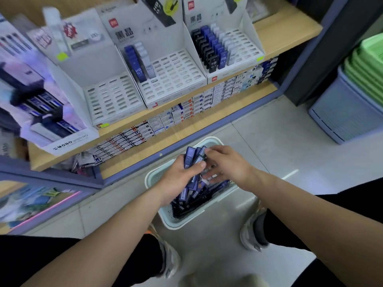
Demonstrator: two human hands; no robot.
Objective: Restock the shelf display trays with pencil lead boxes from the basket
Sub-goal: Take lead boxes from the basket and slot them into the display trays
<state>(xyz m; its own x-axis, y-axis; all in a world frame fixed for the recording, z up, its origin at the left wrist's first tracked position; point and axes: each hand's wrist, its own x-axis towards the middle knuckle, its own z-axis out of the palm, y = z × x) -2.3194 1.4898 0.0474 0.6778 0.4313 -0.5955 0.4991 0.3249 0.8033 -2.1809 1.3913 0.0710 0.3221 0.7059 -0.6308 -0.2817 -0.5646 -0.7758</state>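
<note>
Head view: the basket [176, 224] sits on the floor between the person's feet, so both hands can reach into it without a stretch. Directly above the basket, the left hand [178, 177] grips a bunch of blue pencil lead boxes [194, 156], with fingers and thumb curled round them. The boxes stand on end, fanned a little. They are probably gathered this way so that several can go up to the shelf in one trip.

The right hand [223, 164] is also over the basket, against the far side of the bunch. Its fingers are spread and fairly straight, apparently squaring or adding to the bunch. Blur hides whether they pinch a box. More loose boxes [192, 195] lie heaped in the basket under both hands.

Beyond and above the basket, three display trays stand on the shelf [290, 27]:

- The left tray [112, 94] shows only open slots.
- The middle tray [176, 75] holds two short rows.
- The right tray [238, 48] holds about three rows.

The trays tilt back, so the labels face a shopper.

How deep the heap goes is hidden by the hands, and so is the basket's far wall. Print on the held boxes is too blurred to read. The displays further left of the basket are smeared by motion.
</note>
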